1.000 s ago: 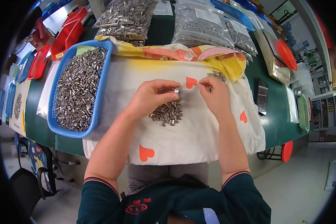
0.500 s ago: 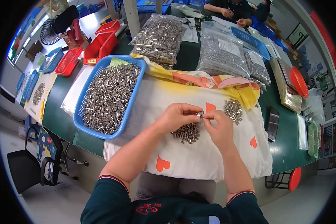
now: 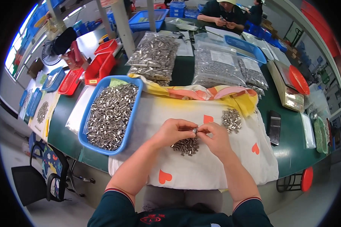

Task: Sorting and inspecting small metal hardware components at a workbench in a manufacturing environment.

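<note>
Silvery metal piece (image 3: pixel 195 130), pinched in left grip (image 3: pixel 172 132), right grip (image 3: pixel 217 140) alongside — hold unclear (cylinders (image 3: pixel 186 147) heaped below)

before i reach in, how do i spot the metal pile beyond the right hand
On the green table, find the white cloth. Toward its right, near the yellow fabric, lies the pile of small metal pieces. Unlike the other pile, it sits right of the right hand.
</note>
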### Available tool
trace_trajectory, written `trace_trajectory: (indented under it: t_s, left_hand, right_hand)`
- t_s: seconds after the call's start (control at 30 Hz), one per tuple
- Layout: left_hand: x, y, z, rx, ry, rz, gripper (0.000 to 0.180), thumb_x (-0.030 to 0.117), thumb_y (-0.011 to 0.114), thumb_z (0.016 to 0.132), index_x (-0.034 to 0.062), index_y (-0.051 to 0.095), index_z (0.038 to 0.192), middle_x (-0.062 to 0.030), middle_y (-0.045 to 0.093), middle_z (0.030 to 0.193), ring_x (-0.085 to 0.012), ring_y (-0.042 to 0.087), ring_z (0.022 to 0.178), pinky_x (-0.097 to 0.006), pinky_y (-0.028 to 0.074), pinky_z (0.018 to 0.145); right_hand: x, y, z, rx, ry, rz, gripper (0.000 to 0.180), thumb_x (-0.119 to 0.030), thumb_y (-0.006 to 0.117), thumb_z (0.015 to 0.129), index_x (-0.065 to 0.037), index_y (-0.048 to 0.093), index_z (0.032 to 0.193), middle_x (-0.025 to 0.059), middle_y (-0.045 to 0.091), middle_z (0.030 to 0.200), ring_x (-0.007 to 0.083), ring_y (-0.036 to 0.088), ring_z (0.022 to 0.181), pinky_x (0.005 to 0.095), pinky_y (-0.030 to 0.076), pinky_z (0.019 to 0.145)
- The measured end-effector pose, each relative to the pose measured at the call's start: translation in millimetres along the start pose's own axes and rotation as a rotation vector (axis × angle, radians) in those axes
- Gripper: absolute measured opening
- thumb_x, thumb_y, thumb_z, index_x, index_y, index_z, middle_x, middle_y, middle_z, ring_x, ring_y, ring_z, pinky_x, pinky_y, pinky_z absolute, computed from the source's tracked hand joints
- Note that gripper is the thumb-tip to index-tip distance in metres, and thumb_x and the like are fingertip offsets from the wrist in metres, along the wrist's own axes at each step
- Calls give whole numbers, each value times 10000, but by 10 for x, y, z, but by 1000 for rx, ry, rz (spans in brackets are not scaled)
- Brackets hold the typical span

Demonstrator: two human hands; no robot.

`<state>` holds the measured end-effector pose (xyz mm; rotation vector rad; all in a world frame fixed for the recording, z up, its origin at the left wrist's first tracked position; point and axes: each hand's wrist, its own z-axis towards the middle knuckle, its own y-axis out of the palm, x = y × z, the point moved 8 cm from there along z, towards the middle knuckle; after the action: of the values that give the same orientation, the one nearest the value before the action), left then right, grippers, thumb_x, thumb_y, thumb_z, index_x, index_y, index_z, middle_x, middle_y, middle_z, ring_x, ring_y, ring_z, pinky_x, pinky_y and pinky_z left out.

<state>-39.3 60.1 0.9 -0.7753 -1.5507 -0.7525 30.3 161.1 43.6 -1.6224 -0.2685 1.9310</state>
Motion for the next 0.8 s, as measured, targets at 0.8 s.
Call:
trace_trajectory:
  t_s: [0.8]
  left_hand:
    - [-92,-9,-1,-7,-17,-28,256,32,625,754,-4,591,1005,-25,607,862,-65,559,772,-198,462,702]
  right_hand:
    - [451,-413,88,136,-41,-744,88,-26,539,707,-2,591,774,121,550,745,272,528,755,336,433,706]
